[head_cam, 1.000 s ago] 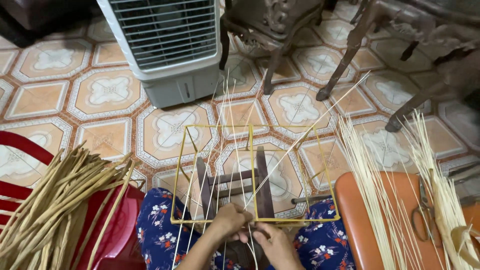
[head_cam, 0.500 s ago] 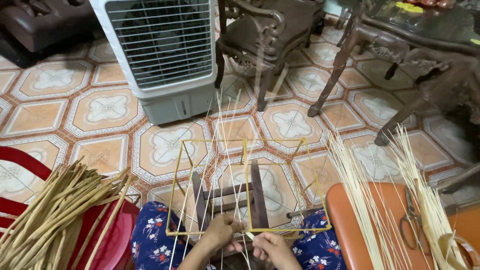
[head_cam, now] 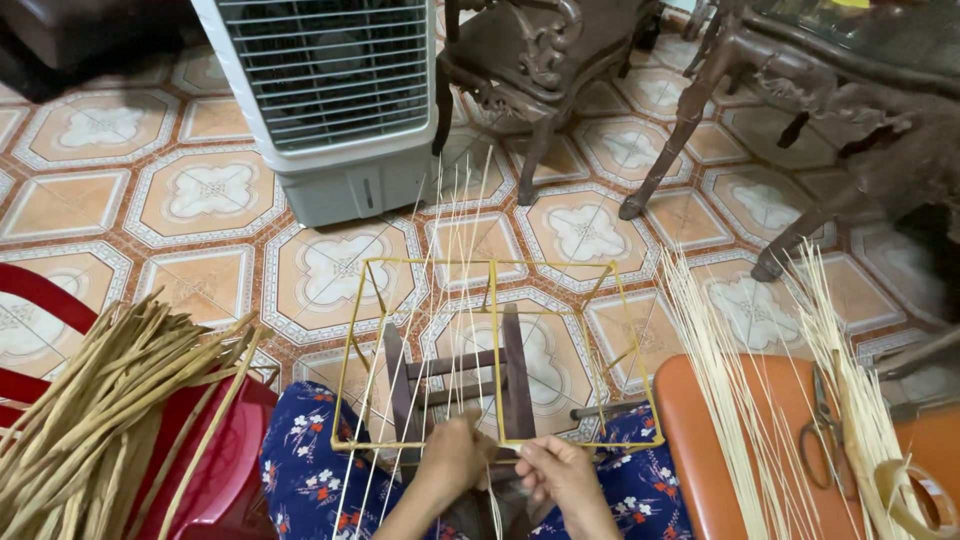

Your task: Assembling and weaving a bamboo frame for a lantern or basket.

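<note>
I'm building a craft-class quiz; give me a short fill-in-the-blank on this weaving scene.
1. Both hands, left hand and right hand, work at the near edge of a yellow wire ____.
2. The scissors lie on an ____ seat.
3. Thick brown strips rest on a ____ plastic chair.
4. Behind the thin pale strands stands a white ____.

Missing words: frame; orange; red; air cooler

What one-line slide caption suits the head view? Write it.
Both hands work thin cane strands on a yellow wire frame.

Yellow metal wire frame (head_cam: pixel 490 265), smooth; thin matt cane strips (head_cam: pixel 440 300); glossy red plastic chair (head_cam: pixel 215 460); dark carved wooden chair (head_cam: pixel 540 60); glazed floor tiles (head_cam: pixel 210 190).
</note>
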